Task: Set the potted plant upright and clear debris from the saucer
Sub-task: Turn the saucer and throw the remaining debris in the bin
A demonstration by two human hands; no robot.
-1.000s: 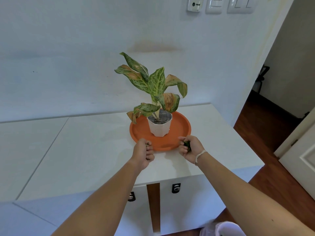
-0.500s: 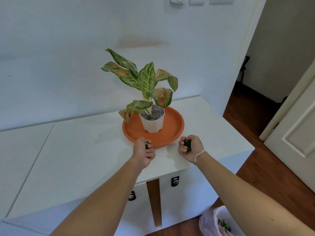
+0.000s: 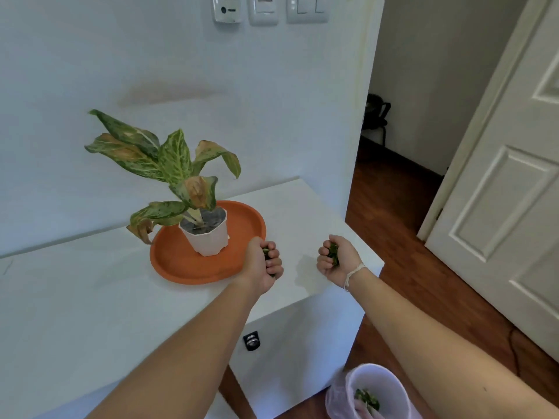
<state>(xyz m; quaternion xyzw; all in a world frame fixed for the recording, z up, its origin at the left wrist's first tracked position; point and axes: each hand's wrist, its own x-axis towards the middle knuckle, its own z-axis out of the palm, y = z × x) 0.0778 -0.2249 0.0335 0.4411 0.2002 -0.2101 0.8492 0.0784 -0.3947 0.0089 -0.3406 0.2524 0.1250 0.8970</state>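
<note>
A potted plant (image 3: 193,204) stood upright in an orange saucer (image 3: 193,264) on the white worktop (image 3: 90,297). The left hand (image 3: 263,264), its grip curled tight round green debris (image 3: 266,253), hovered at the saucer's right rim; the right hand (image 3: 337,258) clenched more leaf scraps (image 3: 334,251) near the worktop's right edge, above a lined bin (image 3: 375,391) on the floor.

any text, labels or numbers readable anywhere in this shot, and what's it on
Nothing here can be read for certain.
Leftmost wall plate: a short dark marking beside a round button, too blurred to read.
Other two switch plates: no text visible.
Small black latch on the cabinet front: pale marks, too small to read.
White pot, orange saucer, door and lined bin: no lettering visible.
</note>
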